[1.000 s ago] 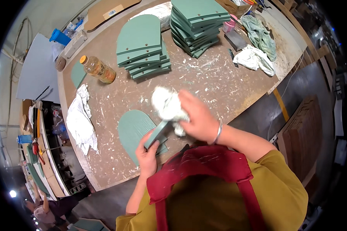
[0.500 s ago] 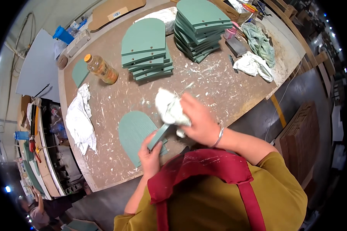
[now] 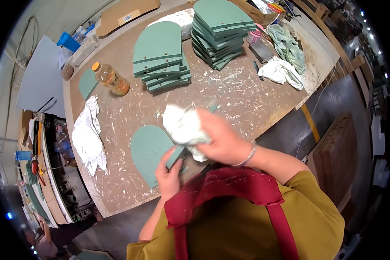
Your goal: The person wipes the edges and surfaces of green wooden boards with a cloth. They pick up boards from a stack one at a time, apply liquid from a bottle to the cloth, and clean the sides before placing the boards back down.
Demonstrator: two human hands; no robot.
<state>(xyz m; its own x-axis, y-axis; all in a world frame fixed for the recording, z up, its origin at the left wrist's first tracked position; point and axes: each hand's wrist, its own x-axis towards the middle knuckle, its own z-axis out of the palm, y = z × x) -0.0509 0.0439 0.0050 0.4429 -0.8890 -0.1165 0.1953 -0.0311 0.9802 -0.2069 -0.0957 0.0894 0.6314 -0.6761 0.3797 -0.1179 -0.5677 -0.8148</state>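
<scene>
My left hand [image 3: 167,177], low in the middle, grips the near end of a narrow-looking green board [image 3: 176,157], tilted up on its edge. Wrapped over the board's far part is a crumpled white rag [image 3: 182,123], clutched in my right hand [image 3: 221,136]. Motion smears the rag and that hand a little, and the cloth hides much of the board. Beneath and left of my hands, a green round-topped panel [image 3: 148,147] with fine grooves lies flat on the worktable [image 3: 121,173].
Two stacks of green round-topped panels [image 3: 158,43] [image 3: 223,19] stand at the back. Left are a bottle with an orange cap [image 3: 112,81] and a white cloth [image 3: 89,136]. Further cloths [image 3: 281,73] lie back right. A brown stack [image 3: 333,147] stands beyond the table's right edge.
My right hand and the rag have shifted slightly left and toward me along the board, covering more of it. My left hand keeps its hold. The whole view has drifted slightly.
</scene>
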